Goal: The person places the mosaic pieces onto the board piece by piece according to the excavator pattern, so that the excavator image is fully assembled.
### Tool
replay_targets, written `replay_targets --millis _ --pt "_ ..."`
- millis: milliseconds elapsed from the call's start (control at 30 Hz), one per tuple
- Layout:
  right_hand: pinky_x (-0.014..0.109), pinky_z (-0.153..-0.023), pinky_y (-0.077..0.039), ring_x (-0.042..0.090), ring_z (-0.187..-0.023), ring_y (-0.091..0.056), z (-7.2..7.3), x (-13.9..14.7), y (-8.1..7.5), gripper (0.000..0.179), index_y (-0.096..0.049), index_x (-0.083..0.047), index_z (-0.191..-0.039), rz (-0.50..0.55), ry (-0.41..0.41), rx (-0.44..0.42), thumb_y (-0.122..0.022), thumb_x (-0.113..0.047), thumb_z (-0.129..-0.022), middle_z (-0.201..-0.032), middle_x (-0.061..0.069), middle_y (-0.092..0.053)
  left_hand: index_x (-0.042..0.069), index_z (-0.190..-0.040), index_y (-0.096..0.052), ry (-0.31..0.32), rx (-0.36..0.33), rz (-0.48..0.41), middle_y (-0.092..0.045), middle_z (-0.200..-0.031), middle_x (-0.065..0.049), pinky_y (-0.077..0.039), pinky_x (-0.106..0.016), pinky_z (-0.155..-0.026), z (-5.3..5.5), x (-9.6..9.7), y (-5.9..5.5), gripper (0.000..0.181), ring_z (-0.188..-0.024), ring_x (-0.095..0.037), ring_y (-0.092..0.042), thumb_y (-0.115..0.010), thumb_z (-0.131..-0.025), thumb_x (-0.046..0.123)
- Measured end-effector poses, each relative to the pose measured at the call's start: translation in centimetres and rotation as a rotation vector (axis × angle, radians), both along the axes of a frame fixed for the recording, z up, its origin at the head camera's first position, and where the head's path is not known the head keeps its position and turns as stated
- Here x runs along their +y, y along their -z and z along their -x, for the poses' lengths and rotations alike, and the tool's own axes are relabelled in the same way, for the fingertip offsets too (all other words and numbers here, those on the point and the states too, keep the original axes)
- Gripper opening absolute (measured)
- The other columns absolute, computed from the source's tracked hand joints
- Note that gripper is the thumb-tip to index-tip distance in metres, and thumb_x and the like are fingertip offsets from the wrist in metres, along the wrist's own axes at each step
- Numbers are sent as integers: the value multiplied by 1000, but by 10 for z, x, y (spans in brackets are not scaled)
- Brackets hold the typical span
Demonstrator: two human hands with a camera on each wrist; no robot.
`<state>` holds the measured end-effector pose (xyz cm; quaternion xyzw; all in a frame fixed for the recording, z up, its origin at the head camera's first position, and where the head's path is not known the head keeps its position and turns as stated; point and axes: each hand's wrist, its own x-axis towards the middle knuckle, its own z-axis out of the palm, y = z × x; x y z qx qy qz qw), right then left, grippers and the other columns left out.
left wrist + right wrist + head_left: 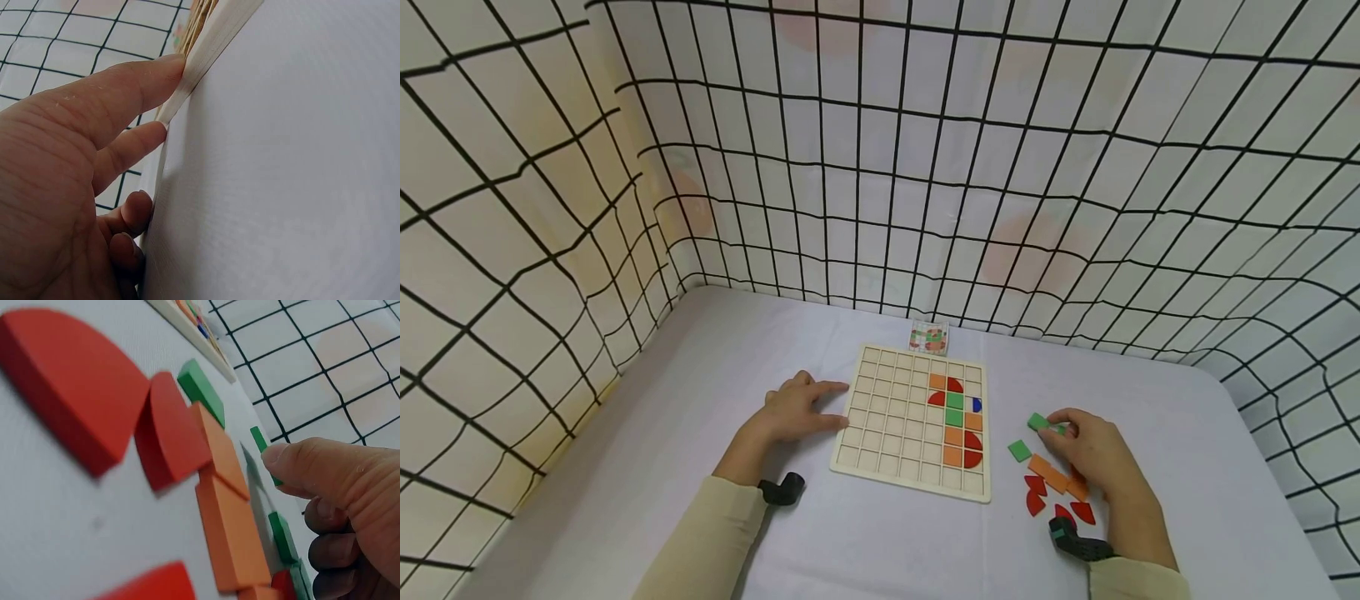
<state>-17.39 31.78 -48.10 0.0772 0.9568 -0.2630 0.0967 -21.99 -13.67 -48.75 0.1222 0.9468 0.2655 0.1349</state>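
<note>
1. Surface (880, 542): white-covered; near edge cut off by the head view. Its far edge is bordered by wire mesh (860, 106).
2. Gridded board (887, 427): laid flat, midway between the left and right edges of the surface. Orange, red, green and blue pieces are set in its right-hand columns. It is seen nearly edge-on from the left wrist and cropped in the right wrist view.
3. Left hand (793, 410): held with thumb and forefinger extended and parted, both tips touching the board's left side; nothing is grasped. The other fingers are loosely bent, partly hidden in the head view.
4. Right hand (1093, 450): placed toward the surface's right edge, thumb and forefinger closed in a pinch, remaining fingers curled.
5. Green piece (258, 439): pinched by the right hand, tilted; its middle is covered by the thumb.
6. Loose pieces: red (1034, 502), orange (1048, 473) and green (1018, 451), scattered between board and right edge. Some are covered by the right hand; the full count cannot be told.
7. Small box (928, 337): stood by the far edge; its print cannot be made out.
</note>
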Motion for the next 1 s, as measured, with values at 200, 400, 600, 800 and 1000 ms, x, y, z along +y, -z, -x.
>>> replay_targets --millis 200,400,600,800,1000 --pt "29 -51 -41 19 -63 -50 0 -16 -5 49 -62 -9 -132 8 8 11 -69 -39 -95 -77 6 -51 29 -144 -60 -1 0 3 -51 -101 -4 -28 -37 -73 1 0 1 65 -86 -19 -45 -75 -85 53" --pt "29 -56 -43 20 -73 -51 1 -32 -9 46 -63 -10 -131 11 -12 26 -71 -36 -94 -79 6 -52 29 -143 -60 -8 0 -2 -51 -100 -4 -28 -37 -73 2 1 1 66 -85 -18 -45 -76 -85 53" --pt "27 -53 -46 20 -71 -53 3 -50 -12 44 -63 -12 -131 47 -29 14 -72 -34 -94 -79 7 -53 30 -143 -60 -15 3 4 -51 -100 -3 -28 -37 -73 1 0 2 65 -85 -18 -45 -77 -84 53" --pt "27 -51 -40 19 -63 -50 2 -65 -16 44 -64 -14 -130 30 -65 9 -74 -36 -94 -75 5 -51 30 -144 -60 -9 -3 4 -51 -101 -4 -28 -37 -73 1 -1 2 66 -86 -19 -45 -76 -84 54" --pt "27 -50 -36 18 -62 -48 5 -79 -18 41 -67 -16 -127 3 -121 35 -74 -38 -93 -73 3 -49 30 -144 -60 -7 -2 4 -51 -101 -4 -28 -37 -73 1 0 1 66 -86 -19 -45 -76 -84 54"
